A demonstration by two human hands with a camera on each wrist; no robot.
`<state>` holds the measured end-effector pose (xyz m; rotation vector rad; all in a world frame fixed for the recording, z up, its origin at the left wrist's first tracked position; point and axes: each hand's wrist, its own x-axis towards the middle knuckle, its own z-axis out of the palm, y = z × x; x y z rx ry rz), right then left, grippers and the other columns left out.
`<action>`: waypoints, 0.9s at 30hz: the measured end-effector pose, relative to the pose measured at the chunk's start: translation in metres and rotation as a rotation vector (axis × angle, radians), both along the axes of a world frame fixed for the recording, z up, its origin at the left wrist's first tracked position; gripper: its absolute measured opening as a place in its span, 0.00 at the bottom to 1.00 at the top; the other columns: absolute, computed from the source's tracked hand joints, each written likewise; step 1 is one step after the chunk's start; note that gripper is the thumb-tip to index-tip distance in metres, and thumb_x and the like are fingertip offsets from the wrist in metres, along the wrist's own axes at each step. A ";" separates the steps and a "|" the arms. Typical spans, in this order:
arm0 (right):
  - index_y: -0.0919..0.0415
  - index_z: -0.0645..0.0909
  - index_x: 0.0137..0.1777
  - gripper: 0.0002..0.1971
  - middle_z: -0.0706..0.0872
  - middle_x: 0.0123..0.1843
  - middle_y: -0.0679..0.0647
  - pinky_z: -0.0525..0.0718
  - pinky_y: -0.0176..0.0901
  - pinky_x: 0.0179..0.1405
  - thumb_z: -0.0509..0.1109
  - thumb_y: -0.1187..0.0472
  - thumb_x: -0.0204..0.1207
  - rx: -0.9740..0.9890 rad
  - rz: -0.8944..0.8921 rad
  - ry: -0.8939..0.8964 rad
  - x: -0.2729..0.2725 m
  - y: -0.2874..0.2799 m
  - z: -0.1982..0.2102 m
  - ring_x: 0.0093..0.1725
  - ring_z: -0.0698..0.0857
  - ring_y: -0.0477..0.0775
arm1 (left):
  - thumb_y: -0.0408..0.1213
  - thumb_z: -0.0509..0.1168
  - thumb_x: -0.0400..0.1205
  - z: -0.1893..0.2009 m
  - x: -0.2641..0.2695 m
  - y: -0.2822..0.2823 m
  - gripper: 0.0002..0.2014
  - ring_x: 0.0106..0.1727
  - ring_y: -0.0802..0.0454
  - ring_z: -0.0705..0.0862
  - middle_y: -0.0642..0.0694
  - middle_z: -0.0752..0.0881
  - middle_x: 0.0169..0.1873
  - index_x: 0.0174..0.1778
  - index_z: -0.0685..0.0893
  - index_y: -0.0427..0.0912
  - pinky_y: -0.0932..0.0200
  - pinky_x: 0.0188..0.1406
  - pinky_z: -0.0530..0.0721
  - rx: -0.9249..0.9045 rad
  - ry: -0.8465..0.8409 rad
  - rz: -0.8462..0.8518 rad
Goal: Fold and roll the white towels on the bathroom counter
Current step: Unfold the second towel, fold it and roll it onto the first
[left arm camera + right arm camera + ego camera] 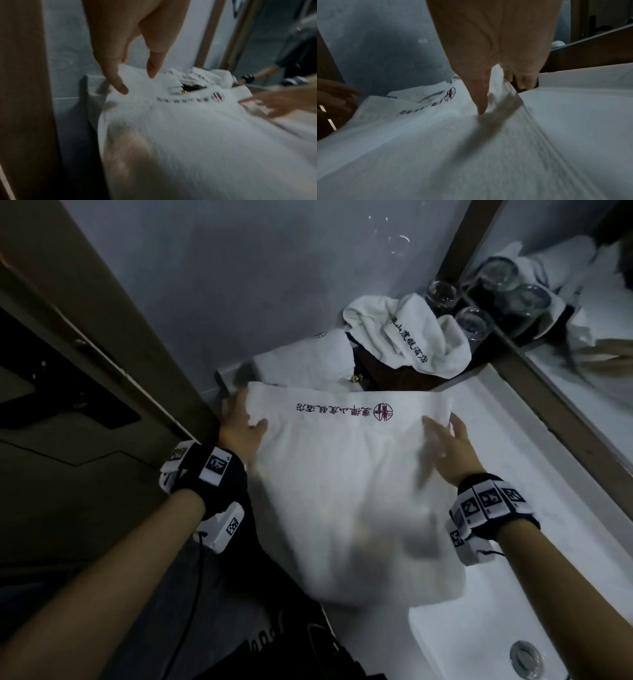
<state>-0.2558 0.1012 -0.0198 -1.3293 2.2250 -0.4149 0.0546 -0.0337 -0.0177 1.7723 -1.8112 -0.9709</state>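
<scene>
on my far left is a dark door frame (113,344), tight against the counter (534,460), so there is little room on that side. my left hand (241,422) sits at the towel's (342,484) far left corner, thumb on top and fingers tucked round the edge; in the left wrist view the fingers (120,83) point down onto the cloth, so i judge it is pinching the corner, though the blur keeps me from being sure how tight. the towel lies spread on the counter with its red logo (383,411) and lettering along the far edge, and its near edge hangs over the counter front, blurred. i take it this is the first fold or a smoothing pass: both corners held so the far edge stays straight. behind it, against the wall, lie a second towel (308,361) and a crumpled third (407,333) draped over a dark box (394,374), waiting their turn i suppose. two glasses (459,306) stand just beyond, close enough that a swung corner could catch them. my right hand (448,440) is at the far right corner; in the right wrist view the thumb (481,102) presses down on top while the other fingers (525,81) curl under the lifted edge, so it is clamped on the towel. further right the counter runs beside the mirror (582,302), and the basin's drain (525,657) shows near me.
</scene>
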 end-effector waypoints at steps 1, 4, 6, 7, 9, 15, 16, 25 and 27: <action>0.55 0.64 0.78 0.32 0.51 0.83 0.64 0.60 0.50 0.78 0.66 0.72 0.74 0.071 -0.017 0.023 0.001 0.002 -0.002 0.80 0.59 0.66 | 0.26 0.66 0.75 -0.004 -0.001 0.008 0.30 0.66 0.36 0.73 0.31 0.63 0.71 0.73 0.65 0.36 0.50 0.69 0.75 -0.007 -0.019 -0.025; 0.55 0.67 0.76 0.32 0.49 0.83 0.64 0.60 0.59 0.79 0.71 0.68 0.72 0.110 -0.088 0.090 0.016 0.012 -0.005 0.81 0.56 0.68 | 0.24 0.69 0.69 -0.017 -0.010 0.041 0.35 0.71 0.35 0.65 0.31 0.62 0.71 0.73 0.65 0.34 0.56 0.72 0.62 -0.059 -0.137 -0.219; 0.60 0.71 0.73 0.30 0.56 0.79 0.67 0.63 0.57 0.77 0.71 0.71 0.70 -0.004 -0.095 0.069 0.034 0.019 -0.005 0.77 0.61 0.69 | 0.25 0.69 0.67 -0.022 -0.017 0.064 0.34 0.71 0.36 0.66 0.33 0.65 0.71 0.72 0.69 0.35 0.57 0.71 0.61 -0.055 -0.208 -0.386; 0.63 0.73 0.71 0.28 0.60 0.77 0.68 0.64 0.54 0.76 0.70 0.73 0.69 -0.066 -0.052 0.045 0.044 0.024 -0.004 0.75 0.65 0.69 | 0.26 0.69 0.67 -0.023 -0.021 0.074 0.34 0.71 0.37 0.67 0.34 0.66 0.72 0.71 0.70 0.36 0.57 0.70 0.61 -0.054 -0.212 -0.455; 0.67 0.77 0.66 0.23 0.72 0.68 0.67 0.69 0.44 0.71 0.72 0.73 0.70 -0.167 0.118 -0.060 0.065 0.034 -0.004 0.68 0.73 0.65 | 0.26 0.68 0.66 -0.024 -0.029 0.094 0.33 0.71 0.39 0.68 0.36 0.67 0.72 0.70 0.72 0.37 0.58 0.69 0.62 -0.042 -0.164 -0.565; 0.62 0.88 0.51 0.08 0.90 0.52 0.56 0.79 0.33 0.54 0.74 0.63 0.72 -0.016 0.463 -0.295 0.115 0.081 -0.005 0.51 0.87 0.54 | 0.29 0.61 0.75 -0.032 -0.028 0.150 0.27 0.77 0.47 0.60 0.43 0.61 0.77 0.72 0.67 0.41 0.58 0.75 0.56 -0.045 -0.315 -0.887; 0.59 0.87 0.53 0.10 0.90 0.54 0.55 0.80 0.42 0.57 0.75 0.59 0.72 0.020 0.501 -0.225 0.119 0.089 -0.010 0.53 0.87 0.56 | 0.29 0.59 0.76 -0.034 -0.028 0.156 0.25 0.77 0.48 0.61 0.44 0.61 0.77 0.71 0.68 0.41 0.56 0.75 0.57 -0.064 -0.357 -0.882; 0.56 0.40 0.81 0.51 0.34 0.78 0.45 0.33 0.34 0.78 0.73 0.57 0.68 0.251 0.830 0.112 0.126 0.135 -0.035 0.79 0.35 0.43 | 0.44 0.68 0.73 -0.040 -0.006 0.205 0.42 0.82 0.47 0.48 0.39 0.51 0.81 0.78 0.53 0.34 0.57 0.82 0.47 0.030 -0.319 -0.937; 0.61 0.40 0.81 0.45 0.38 0.82 0.54 0.37 0.41 0.80 0.65 0.69 0.71 0.227 0.852 0.224 0.132 0.138 -0.034 0.83 0.40 0.53 | 0.50 0.68 0.73 -0.042 -0.003 0.213 0.49 0.83 0.48 0.40 0.40 0.43 0.82 0.79 0.44 0.34 0.56 0.82 0.40 0.019 -0.397 -0.970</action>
